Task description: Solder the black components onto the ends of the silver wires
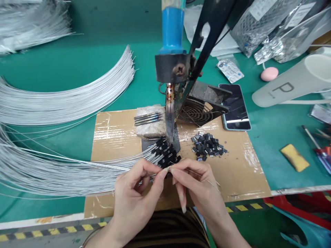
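Above the cardboard sheet, my left hand pinches a thin pale wire between thumb and index finger. My right hand meets it fingertip to fingertip, also pinched; a thin silvery strand runs across its fingers. What sits right between the fingertips is too small to make out. Just beyond them, a bundle of pale wires ends in a cluster of black connectors. The tip of a blue-handled soldering iron, clamped upright with its tip down, hangs over that cluster.
A pile of small black parts lies on the cardboard. Behind it are a small fan and a phone. Another wire bundle spreads at left. A tumbler and yellow sponge are at right.
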Demonstrator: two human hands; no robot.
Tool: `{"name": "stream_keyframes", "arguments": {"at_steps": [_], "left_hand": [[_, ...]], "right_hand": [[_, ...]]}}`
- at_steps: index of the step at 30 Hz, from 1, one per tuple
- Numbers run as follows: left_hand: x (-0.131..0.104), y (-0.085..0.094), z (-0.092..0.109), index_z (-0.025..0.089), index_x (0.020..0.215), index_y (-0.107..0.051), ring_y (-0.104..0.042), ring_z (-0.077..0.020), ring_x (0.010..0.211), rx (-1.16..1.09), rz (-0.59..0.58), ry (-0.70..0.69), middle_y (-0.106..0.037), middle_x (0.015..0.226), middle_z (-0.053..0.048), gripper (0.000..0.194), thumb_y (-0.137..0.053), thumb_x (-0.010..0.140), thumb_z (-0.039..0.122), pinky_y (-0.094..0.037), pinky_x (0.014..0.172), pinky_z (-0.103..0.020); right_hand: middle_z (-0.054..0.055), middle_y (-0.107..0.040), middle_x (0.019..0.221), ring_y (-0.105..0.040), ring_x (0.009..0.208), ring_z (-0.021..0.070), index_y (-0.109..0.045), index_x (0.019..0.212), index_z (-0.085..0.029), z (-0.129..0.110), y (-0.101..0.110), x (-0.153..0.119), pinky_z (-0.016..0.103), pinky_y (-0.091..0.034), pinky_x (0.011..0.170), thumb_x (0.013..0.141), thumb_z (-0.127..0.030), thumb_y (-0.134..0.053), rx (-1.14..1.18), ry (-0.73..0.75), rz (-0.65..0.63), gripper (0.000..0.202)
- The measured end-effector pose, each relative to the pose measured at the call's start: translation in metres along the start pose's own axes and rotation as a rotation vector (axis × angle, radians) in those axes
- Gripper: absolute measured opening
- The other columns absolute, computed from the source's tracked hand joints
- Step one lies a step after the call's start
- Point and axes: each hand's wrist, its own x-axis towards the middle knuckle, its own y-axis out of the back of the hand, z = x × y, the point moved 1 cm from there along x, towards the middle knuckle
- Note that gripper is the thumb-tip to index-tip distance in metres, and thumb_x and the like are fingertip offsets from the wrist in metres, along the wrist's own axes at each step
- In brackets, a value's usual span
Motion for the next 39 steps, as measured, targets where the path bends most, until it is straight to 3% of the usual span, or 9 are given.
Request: {"name": "stream_keyframes", "arguments": {"at_steps": [8, 21, 25, 27, 29, 33, 35, 39], "left_hand": [[-0.001, -0.001, 0.002, 0.022, 0.085, -0.065, -0.042, -0.0085, 0.048, 0.023, 0.046, -0.034, -0.056, 0.06, 0.006, 0.013, -0.073, 0.096, 0.023, -0.035, 0.045, -0.021], [-0.006, -0.012, -0.002, 0.022, 0.088, -0.068, -0.062, -0.0105, 0.056, 0.043, 0.156, -0.041, -0.071, 0.07, 0.002, 0.009, -0.073, 0.094, 0.02, -0.045, 0.048, -0.019], [-0.004, -0.011, -0.002, 0.022, 0.089, -0.069, -0.066, -0.0113, 0.058, -0.008, 0.127, -0.004, -0.074, 0.071, 0.001, 0.008, -0.073, 0.095, 0.022, -0.047, 0.05, -0.018], [-0.001, -0.01, -0.001, 0.021, 0.089, -0.07, -0.066, -0.0107, 0.059, -0.033, 0.133, 0.034, -0.074, 0.072, 0.001, 0.007, -0.074, 0.094, 0.023, -0.047, 0.051, -0.018], [0.003, -0.008, 0.001, 0.022, 0.091, -0.071, -0.063, -0.0087, 0.058, -0.065, 0.142, 0.067, -0.073, 0.072, 0.002, 0.004, -0.075, 0.094, 0.022, -0.045, 0.051, -0.016], [0.008, -0.005, 0.003, 0.023, 0.095, -0.075, -0.06, -0.0076, 0.059, -0.125, 0.126, 0.067, -0.072, 0.074, 0.002, 0.004, -0.074, 0.094, 0.02, -0.045, 0.054, -0.015], [0.008, -0.004, 0.003, 0.023, 0.093, -0.076, -0.062, -0.0091, 0.062, -0.109, 0.102, 0.068, -0.073, 0.075, 0.001, 0.002, -0.074, 0.093, 0.021, -0.045, 0.054, -0.016], [0.004, -0.003, -0.001, 0.022, 0.092, -0.075, -0.061, -0.0102, 0.062, -0.078, 0.089, 0.075, -0.072, 0.075, 0.0, 0.002, -0.074, 0.094, 0.023, -0.043, 0.054, -0.019]], "right_hand": [[-0.002, -0.071, 0.066, -0.059, 0.036, 0.0056, -0.084, 0.087, -0.02, -0.001, -0.005, -0.002, 0.012, -0.05, 0.035, 0.09, -0.034, -0.083, 0.038, 0.005, 0.031, 0.014], [-0.002, -0.074, 0.064, -0.053, 0.03, 0.0045, -0.087, 0.083, -0.021, 0.014, -0.022, 0.0, 0.012, -0.048, 0.029, 0.08, -0.035, -0.09, 0.239, 0.07, 0.172, 0.014], [-0.001, -0.073, 0.064, -0.056, 0.034, 0.0061, -0.087, 0.089, -0.022, 0.016, -0.02, 0.0, 0.013, -0.05, 0.031, 0.086, -0.036, -0.086, 0.188, 0.078, 0.149, 0.014], [0.002, -0.075, 0.069, -0.063, 0.04, 0.0095, -0.087, 0.099, -0.023, 0.013, -0.012, -0.004, 0.016, -0.054, 0.035, 0.092, -0.038, -0.08, 0.076, 0.114, 0.127, 0.018], [0.003, -0.077, 0.077, -0.068, 0.048, 0.012, -0.086, 0.106, -0.024, 0.005, 0.001, -0.011, 0.02, -0.057, 0.039, 0.095, -0.037, -0.077, -0.123, 0.241, 0.188, 0.019], [0.003, -0.076, 0.089, -0.067, 0.058, 0.0114, -0.085, 0.102, -0.025, -0.016, 0.034, -0.025, 0.024, -0.059, 0.052, 0.094, -0.024, -0.079, -0.772, 0.605, 0.558, 0.011], [0.003, -0.075, 0.084, -0.064, 0.061, 0.013, -0.083, 0.101, -0.024, -0.02, 0.047, -0.026, 0.026, -0.056, 0.055, 0.093, -0.023, -0.079, -1.087, 0.703, 0.655, 0.009], [0.001, -0.07, 0.079, -0.061, 0.067, 0.015, -0.079, 0.104, -0.021, -0.018, 0.056, -0.019, 0.029, -0.055, 0.063, 0.093, -0.023, -0.08, -1.445, 0.808, 0.616, 0.011]]}}
